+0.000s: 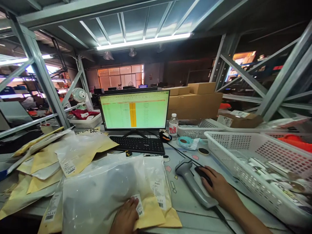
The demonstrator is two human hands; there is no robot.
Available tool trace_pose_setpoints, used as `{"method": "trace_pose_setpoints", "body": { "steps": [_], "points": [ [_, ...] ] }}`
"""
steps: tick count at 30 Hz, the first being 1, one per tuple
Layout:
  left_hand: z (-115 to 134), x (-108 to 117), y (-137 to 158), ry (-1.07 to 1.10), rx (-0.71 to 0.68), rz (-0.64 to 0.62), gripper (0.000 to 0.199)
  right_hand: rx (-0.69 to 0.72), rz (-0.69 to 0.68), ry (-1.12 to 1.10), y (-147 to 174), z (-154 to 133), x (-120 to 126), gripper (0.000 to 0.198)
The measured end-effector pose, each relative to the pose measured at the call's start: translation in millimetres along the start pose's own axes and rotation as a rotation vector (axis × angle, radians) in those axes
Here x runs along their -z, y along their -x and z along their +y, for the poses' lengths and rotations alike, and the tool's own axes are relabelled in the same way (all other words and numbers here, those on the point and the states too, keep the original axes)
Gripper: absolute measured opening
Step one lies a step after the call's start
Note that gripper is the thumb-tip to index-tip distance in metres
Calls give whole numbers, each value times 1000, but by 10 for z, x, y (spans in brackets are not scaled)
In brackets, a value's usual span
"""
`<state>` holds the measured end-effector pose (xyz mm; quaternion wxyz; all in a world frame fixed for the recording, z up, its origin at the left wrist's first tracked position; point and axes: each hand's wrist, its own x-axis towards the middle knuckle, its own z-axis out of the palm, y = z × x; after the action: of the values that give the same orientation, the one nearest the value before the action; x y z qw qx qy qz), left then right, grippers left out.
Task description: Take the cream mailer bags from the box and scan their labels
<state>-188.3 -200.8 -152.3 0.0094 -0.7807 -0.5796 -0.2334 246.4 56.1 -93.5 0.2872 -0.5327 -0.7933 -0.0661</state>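
Observation:
My right hand [215, 183] rests over a black computer mouse [204, 175], its fingers curved around it. Just left of it lies a grey handheld barcode scanner [195, 187], its cable running toward the near edge. My left hand [125, 214] lies on a large translucent plastic bag [97, 195], fingertips beside a white barcode label [138, 204]; its fingers seem laid on the surface rather than gripping. Under and beside that bag are more yellow-and-white packages [158, 191] with printed labels. A lit monitor [135, 110] shows a spreadsheet with an orange column, behind a black keyboard [138, 144].
Mailing bags [46, 159] are heaped at the left. White plastic baskets [229, 156] stand at the right, the nearest holding small rolls. A water bottle [173, 126], a tape roll [185, 142] and cardboard boxes [195, 104] sit behind. Metal shelf posts [40, 71] frame the desk.

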Motion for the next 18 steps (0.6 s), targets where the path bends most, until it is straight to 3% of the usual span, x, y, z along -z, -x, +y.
{"method": "trace_pose_setpoints", "body": {
  "steps": [4,10,18],
  "points": [
    [179,210,-34,-30,13,7,45,-1,0,-3,-3,-36,14,56],
    [274,373,-88,-79,-19,-3,42,4,9,-5,-5,-49,19,55],
    [416,489,-45,51,59,56,62,-24,-9,-3,26,-209,143,53]
  ]
}}
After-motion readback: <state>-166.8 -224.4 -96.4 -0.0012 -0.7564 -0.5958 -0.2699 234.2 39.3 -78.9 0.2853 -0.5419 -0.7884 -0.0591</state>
